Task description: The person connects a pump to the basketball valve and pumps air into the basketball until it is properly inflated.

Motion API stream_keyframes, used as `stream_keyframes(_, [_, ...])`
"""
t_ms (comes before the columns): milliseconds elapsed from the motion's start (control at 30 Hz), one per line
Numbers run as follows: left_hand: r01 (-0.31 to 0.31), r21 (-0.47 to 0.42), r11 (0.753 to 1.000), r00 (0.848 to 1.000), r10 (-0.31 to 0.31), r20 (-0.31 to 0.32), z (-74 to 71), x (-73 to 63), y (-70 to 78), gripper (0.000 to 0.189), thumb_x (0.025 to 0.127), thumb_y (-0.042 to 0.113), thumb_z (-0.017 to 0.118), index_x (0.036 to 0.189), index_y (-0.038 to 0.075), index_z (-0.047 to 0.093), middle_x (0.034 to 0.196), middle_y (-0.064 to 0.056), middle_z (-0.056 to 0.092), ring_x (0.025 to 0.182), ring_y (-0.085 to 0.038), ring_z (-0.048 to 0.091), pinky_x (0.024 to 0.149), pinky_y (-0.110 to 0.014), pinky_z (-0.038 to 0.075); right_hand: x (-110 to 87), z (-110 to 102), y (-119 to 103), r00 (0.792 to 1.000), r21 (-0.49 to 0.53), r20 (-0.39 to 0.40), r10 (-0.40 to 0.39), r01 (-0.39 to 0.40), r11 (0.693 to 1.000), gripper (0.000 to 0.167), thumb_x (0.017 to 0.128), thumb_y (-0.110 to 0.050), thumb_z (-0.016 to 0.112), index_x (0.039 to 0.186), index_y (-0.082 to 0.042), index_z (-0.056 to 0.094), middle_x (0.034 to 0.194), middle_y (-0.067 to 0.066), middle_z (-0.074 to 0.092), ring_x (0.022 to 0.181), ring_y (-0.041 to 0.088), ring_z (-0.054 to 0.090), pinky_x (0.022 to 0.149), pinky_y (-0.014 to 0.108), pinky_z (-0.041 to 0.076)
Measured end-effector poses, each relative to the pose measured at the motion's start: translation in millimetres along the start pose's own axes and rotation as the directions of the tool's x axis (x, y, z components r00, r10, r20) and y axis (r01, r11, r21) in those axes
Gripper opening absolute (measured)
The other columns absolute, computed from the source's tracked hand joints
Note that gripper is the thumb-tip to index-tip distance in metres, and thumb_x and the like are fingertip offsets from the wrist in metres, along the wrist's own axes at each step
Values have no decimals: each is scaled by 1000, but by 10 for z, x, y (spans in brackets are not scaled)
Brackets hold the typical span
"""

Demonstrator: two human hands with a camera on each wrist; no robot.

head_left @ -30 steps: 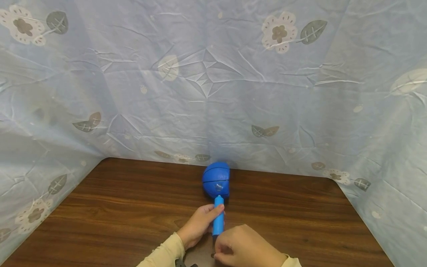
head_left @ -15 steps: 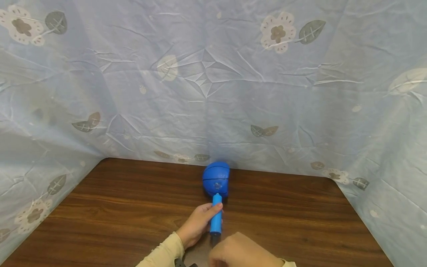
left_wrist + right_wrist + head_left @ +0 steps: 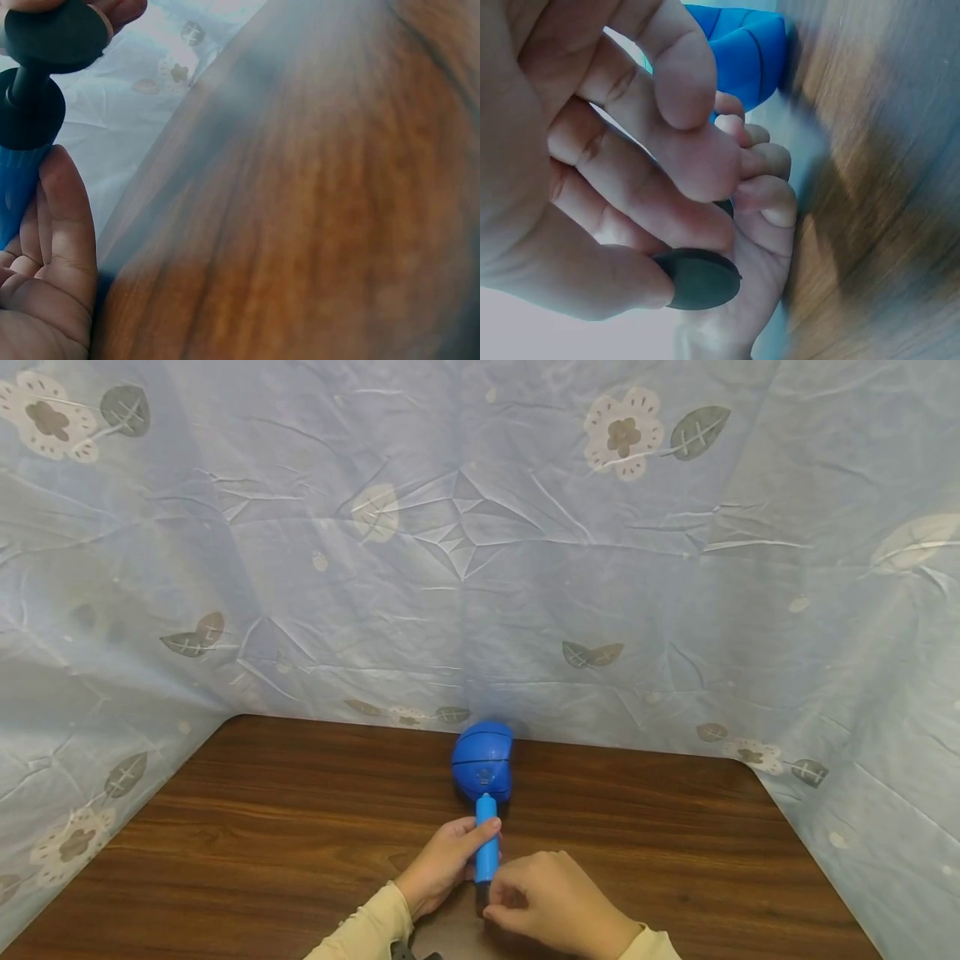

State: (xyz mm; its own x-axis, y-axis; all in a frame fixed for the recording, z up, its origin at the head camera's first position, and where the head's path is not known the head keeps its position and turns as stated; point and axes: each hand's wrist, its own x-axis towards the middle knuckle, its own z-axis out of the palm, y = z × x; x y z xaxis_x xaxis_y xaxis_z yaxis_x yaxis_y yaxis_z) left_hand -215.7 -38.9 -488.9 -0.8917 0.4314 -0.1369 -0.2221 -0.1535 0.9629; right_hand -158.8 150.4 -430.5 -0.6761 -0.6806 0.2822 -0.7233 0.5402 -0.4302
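A blue, partly caved-in basketball [image 3: 480,750] lies at the back of the table, flat on its right side. The slim light-blue hand pump [image 3: 487,852] points at it, its tip at the ball's near side. My left hand [image 3: 444,864] grips the pump barrel, thumb along the top. In the left wrist view the pump's black end cap [image 3: 30,112] and round black handle [image 3: 56,36] show with a short stretch of rod between. My right hand [image 3: 555,897] pinches that handle between thumb and fingers; its dark disc [image 3: 703,281] shows in the right wrist view.
The brown wood-grain table [image 3: 300,802] has rounded far corners. A pale blue flowered cloth [image 3: 337,593] hangs behind it and along both sides, close behind the ball. A small dark object [image 3: 405,950] shows by my left wrist at the bottom edge.
My right hand first drew back toward me, pulling the handle out, then moved forward up to the barrel. My left hand keeps its grip; ball and pump shifted slightly left.
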Motion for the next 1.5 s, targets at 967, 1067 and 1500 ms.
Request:
stream_keyframes(967, [-11,7,1000,1000,10,18,3,2,0,49,104,45,59,112,-4,61,94,-6,66,85,-15,66,76,-29,58,-11,78,-292,943,85,278,-184,166,982,27,100,-30,68,74,-23,64,64,-24,50,56,-21,34,49,4,38])
stream_keyframes(1067, [-3,-1,1000,1000,3,1,5,1,6,48,103,44,62,111,-3,61,93,-5,66,85,-15,66,76,-29,58,-13,30,-239,958,97,255,-132,111,989,20,97,-30,72,79,-23,69,68,-25,56,61,-20,42,55,5,42])
stream_keyframes(1500, [6,-2,1000,1000,-6,27,1,-8,9,42,103,42,64,106,1,62,86,-1,69,82,-11,68,77,-28,58,-7,25,-30,999,-10,-6,-32,32,999,17,89,-19,82,82,-23,67,75,-22,59,64,-12,48,58,7,43])
